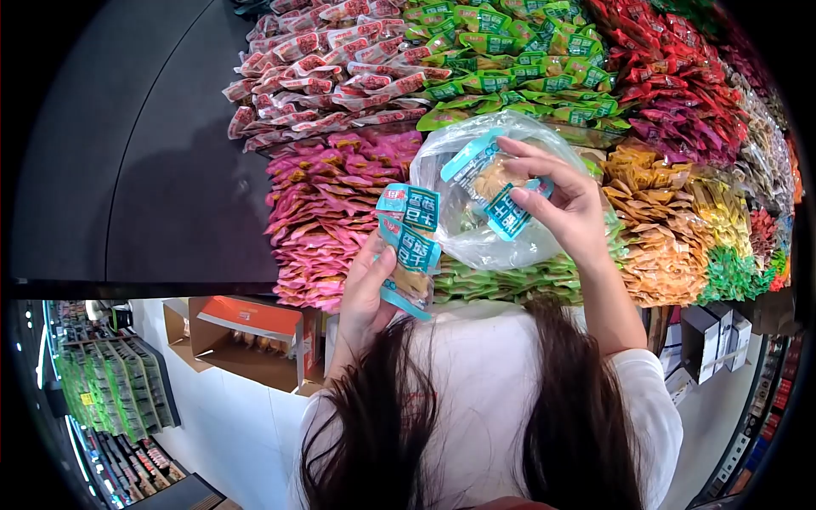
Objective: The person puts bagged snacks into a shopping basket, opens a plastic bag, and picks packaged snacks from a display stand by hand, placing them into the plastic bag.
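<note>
My left hand (365, 285) is closed around a couple of small teal snack packets (412, 246), held upright left of a clear plastic bag (501, 252). Between the thumb and fingers of my right hand (557, 191) is another teal snack packet (489, 183) with a see-through middle showing tan contents. That packet is over the mouth of the plastic bag, which lies open on the rows of snack packets. What is inside the bag is mostly hidden by my right hand and its packet.
Pink packets (331, 221), green packets (518, 51), red-and-white packets (331, 68) and orange packets (659, 225) fill the display. A dark counter surface (178, 153) lies at left. Below stand an open cardboard box (246, 344) and a rack of green goods (110, 387).
</note>
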Demonstrator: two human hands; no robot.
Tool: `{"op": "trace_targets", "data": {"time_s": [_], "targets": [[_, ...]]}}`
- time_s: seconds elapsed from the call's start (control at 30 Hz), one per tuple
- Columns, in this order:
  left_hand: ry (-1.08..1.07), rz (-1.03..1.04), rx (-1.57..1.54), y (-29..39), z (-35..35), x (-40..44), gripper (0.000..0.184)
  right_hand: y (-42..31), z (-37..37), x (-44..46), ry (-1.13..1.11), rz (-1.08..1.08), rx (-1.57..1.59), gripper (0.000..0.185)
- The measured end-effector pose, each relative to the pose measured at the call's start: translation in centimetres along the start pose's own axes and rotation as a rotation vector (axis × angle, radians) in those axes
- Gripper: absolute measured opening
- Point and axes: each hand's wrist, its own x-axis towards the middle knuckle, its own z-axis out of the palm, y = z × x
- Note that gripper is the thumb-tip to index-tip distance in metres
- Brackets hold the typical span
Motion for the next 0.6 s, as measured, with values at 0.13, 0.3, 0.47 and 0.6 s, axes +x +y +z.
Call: {"op": "trace_targets", "data": {"time_s": [0.13, 0.3, 0.47, 0.6], "targets": [[-0.003, -0.011, -0.025, 0.0, 0.2, -0.1, 0.043, -0.3, 0.5, 0.0, 0.026, 0.044, 0.087, 0.042], [0.037, 0.217, 0.13, 0.6, 2.0, 0.0, 0.051, -1.0, 0.0, 0.2, -0.012, 0.039, 0.122, 0.043], [0.141, 0.532, 0.556, 1.7, 2.3, 0.0, 0.054, -4.3, -1.3, 1.9, -0.243, 0.07, 0.211, 0.041], [-0.009, 0.518, 0.926, 2.4, 1.5, 0.1, 0.042, -6.7, 0.1, 3.6, -0.566, 0.039, 0.038, 0.033]]}}
